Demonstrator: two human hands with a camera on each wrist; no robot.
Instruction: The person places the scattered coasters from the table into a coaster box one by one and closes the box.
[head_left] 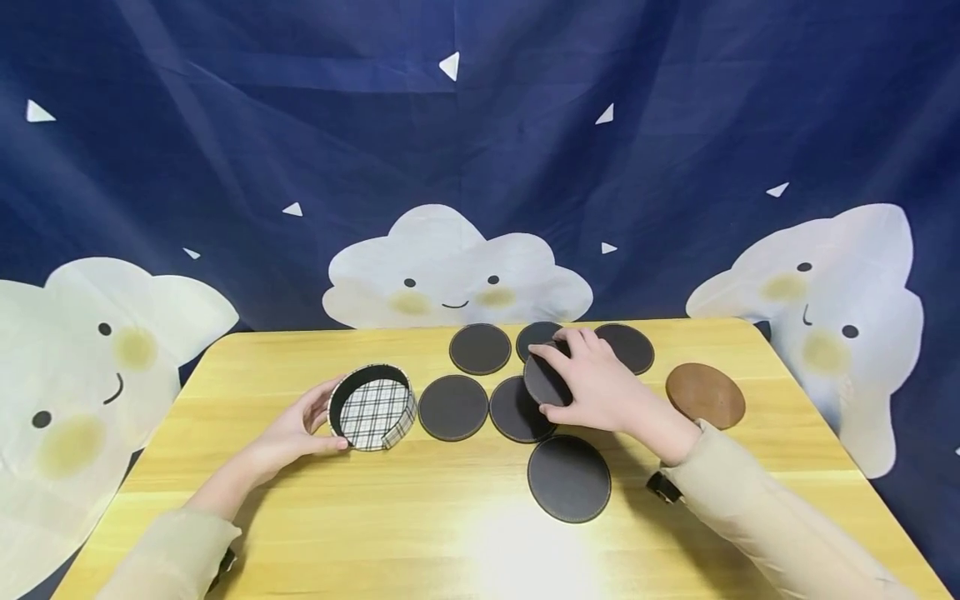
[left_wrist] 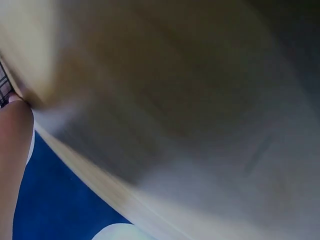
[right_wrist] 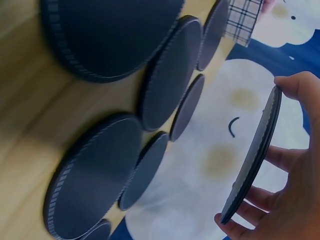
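Observation:
My left hand (head_left: 303, 429) grips a round open-topped coaster holder (head_left: 372, 408) with black-and-white plaid inside, thumb at its near edge and fingers behind its left side. In the left wrist view, only part of that hand (left_wrist: 16, 145) and a sliver of plaid show at the left edge. My right hand (head_left: 596, 379) holds a black round coaster (head_left: 546, 383) by its rim, tilted above the other coasters. The right wrist view shows this coaster (right_wrist: 252, 155) nearly edge-on, pinched between thumb and fingertips, off the table.
Several black stitched coasters, among them a near one (head_left: 569, 479) and a left one (head_left: 453, 407), lie flat on the wooden table (head_left: 360, 525). A brown round disc (head_left: 706, 395) lies to the right. Behind the table hangs a blue cloth (head_left: 480, 150) with clouds.

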